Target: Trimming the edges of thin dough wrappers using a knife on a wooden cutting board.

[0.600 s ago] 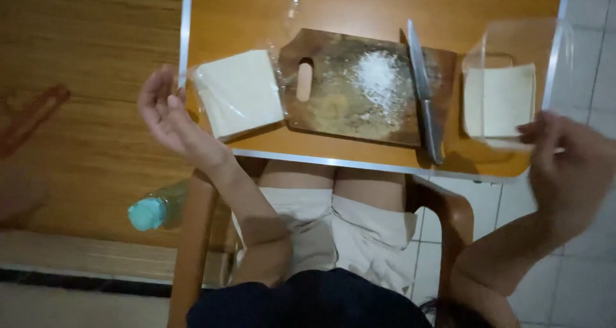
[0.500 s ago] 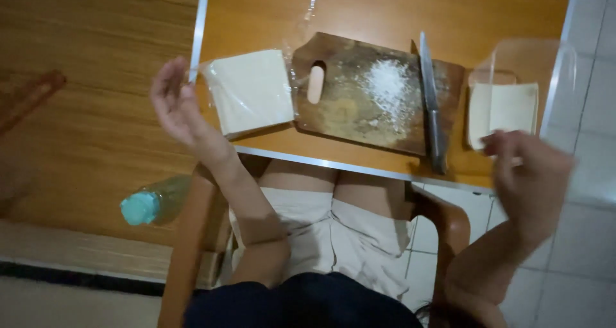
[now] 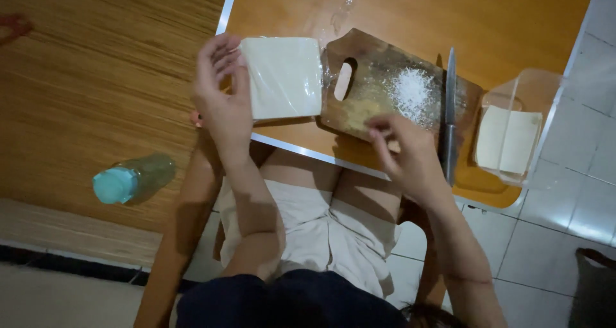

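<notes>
Resting against the left edge of a plastic-wrapped white block (image 3: 282,76), the left hand (image 3: 221,100) kept its fingers loosely open, gripping nothing. Just right of that block lay a floured wooden cutting board (image 3: 385,87) — the right hand (image 3: 404,151) hovered over its near edge, fingers pinched together, beside a knife (image 3: 448,116).

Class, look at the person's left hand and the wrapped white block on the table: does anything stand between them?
Nothing visible does. The left hand is already at the left edge of the wrapped white block, its fingers touching the clear wrap.
</notes>
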